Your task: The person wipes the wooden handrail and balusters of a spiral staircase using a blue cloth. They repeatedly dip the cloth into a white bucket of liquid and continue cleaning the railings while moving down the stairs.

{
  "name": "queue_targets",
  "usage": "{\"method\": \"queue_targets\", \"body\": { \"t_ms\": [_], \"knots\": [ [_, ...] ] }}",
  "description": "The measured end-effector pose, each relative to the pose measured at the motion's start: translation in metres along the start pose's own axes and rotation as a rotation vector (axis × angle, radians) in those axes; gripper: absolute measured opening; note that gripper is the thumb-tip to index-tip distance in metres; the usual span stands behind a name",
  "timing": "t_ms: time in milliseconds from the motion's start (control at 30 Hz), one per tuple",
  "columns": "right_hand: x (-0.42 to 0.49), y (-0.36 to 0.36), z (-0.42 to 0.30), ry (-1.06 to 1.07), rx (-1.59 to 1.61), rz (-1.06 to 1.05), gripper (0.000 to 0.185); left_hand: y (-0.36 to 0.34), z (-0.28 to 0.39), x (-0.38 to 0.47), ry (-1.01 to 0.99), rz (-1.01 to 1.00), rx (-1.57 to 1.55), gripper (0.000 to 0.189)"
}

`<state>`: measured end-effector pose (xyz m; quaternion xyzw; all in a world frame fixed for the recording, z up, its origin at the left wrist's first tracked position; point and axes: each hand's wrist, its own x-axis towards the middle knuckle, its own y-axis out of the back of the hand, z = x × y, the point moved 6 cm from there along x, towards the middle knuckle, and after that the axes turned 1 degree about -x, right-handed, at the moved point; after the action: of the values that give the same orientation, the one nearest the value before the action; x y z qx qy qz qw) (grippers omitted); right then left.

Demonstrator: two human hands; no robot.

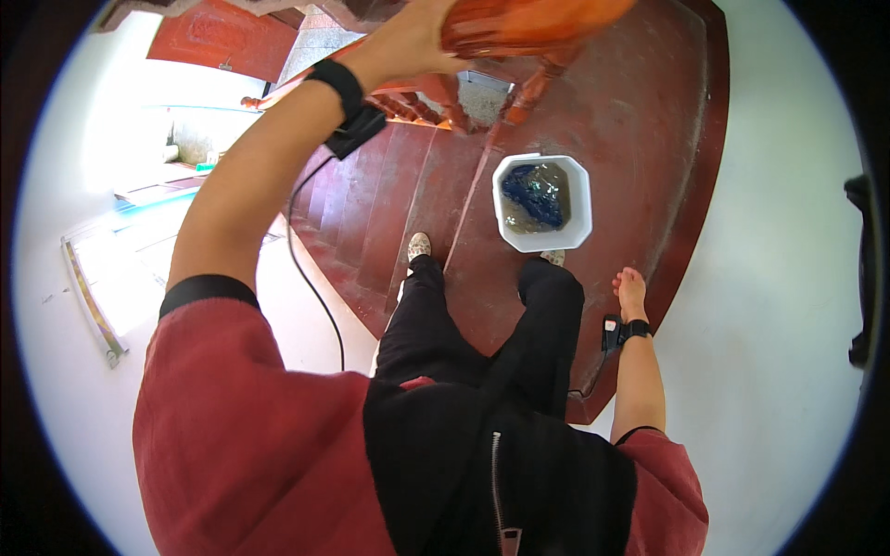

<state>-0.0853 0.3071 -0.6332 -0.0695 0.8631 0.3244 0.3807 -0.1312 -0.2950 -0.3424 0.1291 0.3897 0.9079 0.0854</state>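
At the top of the head view, my left hand (421, 38) is at a varnished orange-brown wooden handrail (528, 26), its thumb side against the underside; the upper fingers are partly out of view. My right hand (629, 286) hangs low beside my right leg, fingers loosely curled, with nothing visible in it. Between the hands, a white plastic bucket (585, 201) stands on the dark red floor by my right shoe. It holds murky water with a dark blue cloth (534, 197) in it. Black straps with small devices and cables are around both wrists.
Dark red steps (375, 201) run down on the left. Turned wooden balusters (532, 94) stand under the handrail. A white wall (758, 229) curves along the right. My shoes (419, 246) are on the dark red surface at the stairs.
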Motion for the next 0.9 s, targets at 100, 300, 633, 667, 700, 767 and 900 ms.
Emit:
{"method": "queue_targets", "body": {
  "t_ms": [100, 300, 633, 667, 700, 767, 900],
  "knots": [
    [-0.012, -0.036, 0.034, -0.027, -0.144, -0.014, 0.026, 0.003, -0.002, -0.002, -0.052, 0.133, 0.044, 0.073],
    [-0.039, -0.1, 0.026, 0.2, -0.601, 0.039, 0.028, 0.001, -0.014, -0.01, 0.131, 0.225, 0.199, 0.073],
    [-0.081, -0.163, -0.008, 0.235, -0.699, 0.073, 0.031, 0.012, -0.012, -0.015, 0.121, 0.157, 0.202, 0.083],
    [-0.083, -0.168, -0.006, 0.194, -0.712, 0.072, 0.031, 0.013, -0.01, -0.015, 0.115, 0.162, 0.211, 0.083],
    [-0.086, -0.176, -0.007, 0.235, -0.714, 0.065, 0.031, 0.014, -0.009, -0.015, 0.119, 0.145, 0.197, 0.083],
    [-0.093, -0.188, -0.003, 0.182, -0.716, 0.047, 0.03, 0.017, -0.007, -0.016, 0.128, 0.107, 0.162, 0.083],
    [-0.093, -0.212, 0.012, 0.11, -0.662, 0.005, 0.031, 0.027, -0.005, -0.024, 0.09, 0.094, 0.18, 0.082]
  ]
}}
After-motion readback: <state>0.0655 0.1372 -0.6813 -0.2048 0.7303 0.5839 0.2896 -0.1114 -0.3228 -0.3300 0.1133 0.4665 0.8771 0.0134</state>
